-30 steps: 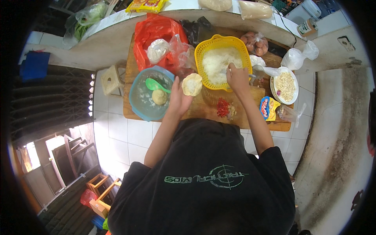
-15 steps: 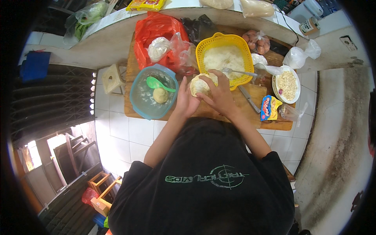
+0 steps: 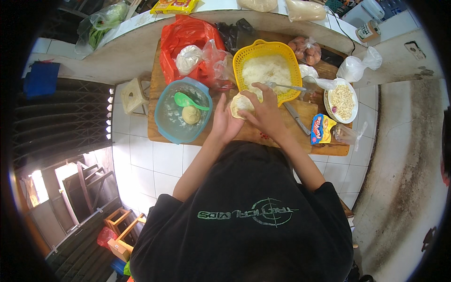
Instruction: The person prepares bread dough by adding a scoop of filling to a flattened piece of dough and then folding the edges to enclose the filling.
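Note:
My left hand (image 3: 226, 121) cradles a pale dough round (image 3: 241, 104) with white filling on it, in front of the yellow basket. My right hand (image 3: 265, 113) is on the same dough, fingers bent over its top and rim. The yellow basket (image 3: 244, 61) holds white shreds (image 3: 268, 70), and a fork (image 3: 291, 86) lies in it. Left of my hands, a blue bowl (image 3: 164, 113) holds a green spoon (image 3: 183, 99) and a dough ball (image 3: 191, 115). A knife (image 3: 297, 117) lies on the wooden board (image 3: 307, 112); bits of chopped red stuff (image 3: 264, 136) show partly behind my right hand.
Around them on the wooden table (image 3: 157, 66) are a red bag (image 3: 176, 35) with a white bag, eggs in plastic (image 3: 305, 50), a white bowl of pale pieces (image 3: 342, 101) and a yellow-blue packet (image 3: 322, 129). A stool (image 3: 134, 98) stands left; a tiled ledge (image 3: 216, 4) runs behind.
My right hand has left the basket and moved down-left onto the dough, leaving the fork there. My left hand has shifted slightly right with the dough. The knife now shows.

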Demonstrator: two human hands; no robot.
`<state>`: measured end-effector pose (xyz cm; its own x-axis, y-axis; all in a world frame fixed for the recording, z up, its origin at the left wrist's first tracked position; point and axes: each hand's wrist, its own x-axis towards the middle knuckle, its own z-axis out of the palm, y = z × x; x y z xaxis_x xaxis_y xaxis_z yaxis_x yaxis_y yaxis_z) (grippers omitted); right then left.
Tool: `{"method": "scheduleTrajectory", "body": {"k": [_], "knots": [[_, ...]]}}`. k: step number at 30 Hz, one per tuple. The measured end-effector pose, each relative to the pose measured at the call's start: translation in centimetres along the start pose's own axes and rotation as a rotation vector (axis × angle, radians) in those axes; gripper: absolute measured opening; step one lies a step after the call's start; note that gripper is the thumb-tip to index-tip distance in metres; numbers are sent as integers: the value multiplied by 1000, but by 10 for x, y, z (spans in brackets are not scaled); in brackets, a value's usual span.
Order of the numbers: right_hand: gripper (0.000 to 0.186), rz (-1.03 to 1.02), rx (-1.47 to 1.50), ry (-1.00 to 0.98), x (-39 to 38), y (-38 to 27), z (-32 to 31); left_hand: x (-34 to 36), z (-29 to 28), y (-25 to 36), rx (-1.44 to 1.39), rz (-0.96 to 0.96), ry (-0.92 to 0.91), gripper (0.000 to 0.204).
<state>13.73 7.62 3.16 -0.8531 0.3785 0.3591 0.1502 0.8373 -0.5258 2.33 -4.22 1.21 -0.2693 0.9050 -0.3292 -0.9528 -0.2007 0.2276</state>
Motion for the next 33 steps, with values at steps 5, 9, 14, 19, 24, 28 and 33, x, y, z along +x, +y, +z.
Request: {"method": "scheduleTrajectory", "body": {"k": [5,9,14,19,24,28,33], "knots": [[44,-12,11,35,3,-3,-4,-3,9,-2,38,14,49,65],[31,-85,-3,39,4,-3,-6,-5,13,-1,64,40,66,64],[27,-96,24,41,1,-4,-7,-4,12,0,78,62,67,62],[24,-95,44,39,2,-5,-4,-6,18,-1,84,51,60,62],[22,-113,52,51,1,-6,-5,-6,16,0,82,63,55,62],[22,-89,75,87,4,-7,-7,-5,21,-1,99,61,62,62],[24,-128,58,37,2,-5,-8,-4,17,-1,132,45,9,63]]}}
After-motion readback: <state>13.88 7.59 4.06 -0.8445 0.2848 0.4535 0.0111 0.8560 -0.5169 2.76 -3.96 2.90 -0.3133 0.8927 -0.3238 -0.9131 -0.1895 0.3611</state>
